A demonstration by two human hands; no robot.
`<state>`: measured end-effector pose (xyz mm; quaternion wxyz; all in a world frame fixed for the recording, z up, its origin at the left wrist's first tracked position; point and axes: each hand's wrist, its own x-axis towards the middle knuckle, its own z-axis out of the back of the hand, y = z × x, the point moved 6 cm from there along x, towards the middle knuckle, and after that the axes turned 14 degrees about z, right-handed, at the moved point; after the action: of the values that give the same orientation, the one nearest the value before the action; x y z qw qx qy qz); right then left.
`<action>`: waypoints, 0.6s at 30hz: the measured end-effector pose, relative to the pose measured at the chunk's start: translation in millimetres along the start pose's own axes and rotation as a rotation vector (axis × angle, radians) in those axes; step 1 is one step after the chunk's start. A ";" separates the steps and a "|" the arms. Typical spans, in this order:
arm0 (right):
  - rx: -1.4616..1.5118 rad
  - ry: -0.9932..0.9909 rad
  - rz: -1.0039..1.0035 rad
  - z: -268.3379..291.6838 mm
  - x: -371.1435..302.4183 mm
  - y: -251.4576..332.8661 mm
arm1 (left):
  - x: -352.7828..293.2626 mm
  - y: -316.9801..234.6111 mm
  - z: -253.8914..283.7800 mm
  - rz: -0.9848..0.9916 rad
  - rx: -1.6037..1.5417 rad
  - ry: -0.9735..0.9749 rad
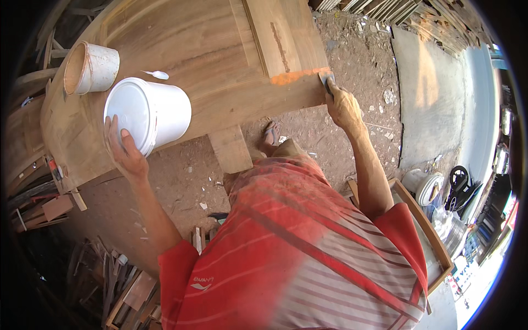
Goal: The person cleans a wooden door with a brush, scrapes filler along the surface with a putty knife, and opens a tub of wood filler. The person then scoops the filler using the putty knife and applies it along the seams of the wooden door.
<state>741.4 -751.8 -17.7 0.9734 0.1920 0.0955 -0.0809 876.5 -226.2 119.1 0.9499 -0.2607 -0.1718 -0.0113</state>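
Note:
My right hand (343, 106) grips a putty knife (324, 81), mostly covered by the fingers, at the right edge of a wooden door panel (220, 107). Its blade touches the wood at the right end of an orange band of filler (297, 76). Over on the left, my left hand (127, 151) lies on the lid of a white plastic bucket (170, 113), fingers stretched out and apart. The bucket stands on the panel's near side. Behind it are a smaller, stained off-white pot (103, 69) and a small white plastic spoon (159, 74).
A short board (231, 148) juts from beneath the panel toward me. Wood scraps (132, 286) are heaped at lower left. On the right lie a flat grey sheet (432, 99), a wood-framed pane (423, 220) and lidded buckets (429, 188). Debris dots the dirt floor (363, 66).

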 end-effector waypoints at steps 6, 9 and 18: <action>-0.003 -0.039 -0.057 -3.2 -10.7 8.9 | -2.7 3.8 2.0 -0.021 0.020 -0.021; -0.010 0.132 -0.028 10.2 -4.7 9.2 | -3.8 8.8 1.5 -0.002 0.042 0.006; -0.035 0.099 0.040 24.4 5.1 26.1 | -4.9 8.8 1.7 0.025 -0.001 -0.045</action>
<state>755.2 -738.1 12.7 0.9721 0.1807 0.1411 -0.0503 872.3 -218.1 114.4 0.9458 -0.2634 -0.1901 0.0064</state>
